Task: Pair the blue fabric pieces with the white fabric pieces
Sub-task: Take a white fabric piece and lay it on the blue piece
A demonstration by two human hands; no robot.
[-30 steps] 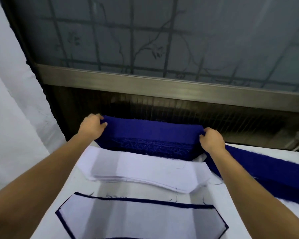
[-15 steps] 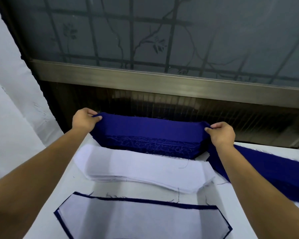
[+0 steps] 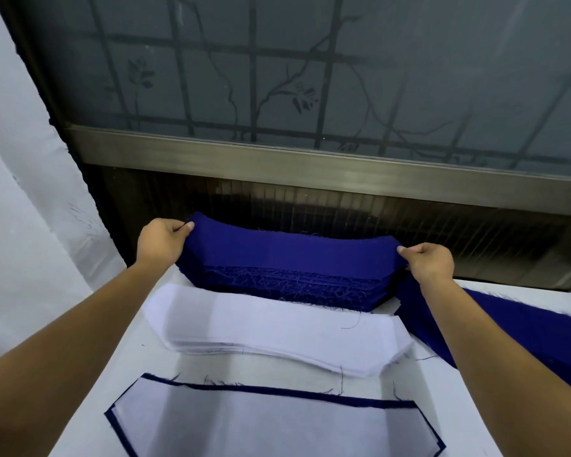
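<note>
A curved blue piece [image 3: 294, 255] is pinched endwise by left hand [image 3: 160, 242] and right hand [image 3: 431, 262].

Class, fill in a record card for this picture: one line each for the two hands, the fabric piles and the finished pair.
left hand: pinches the left end of the top blue piece
right hand: pinches its right end
blue stack: at the far edge of the table, under the top blue piece
white stack: just in front of the blue stack
finished pair: white piece lying on a blue one, blue showing as a border, nearest the camera
loose blue fabric: right of the stacks
</note>
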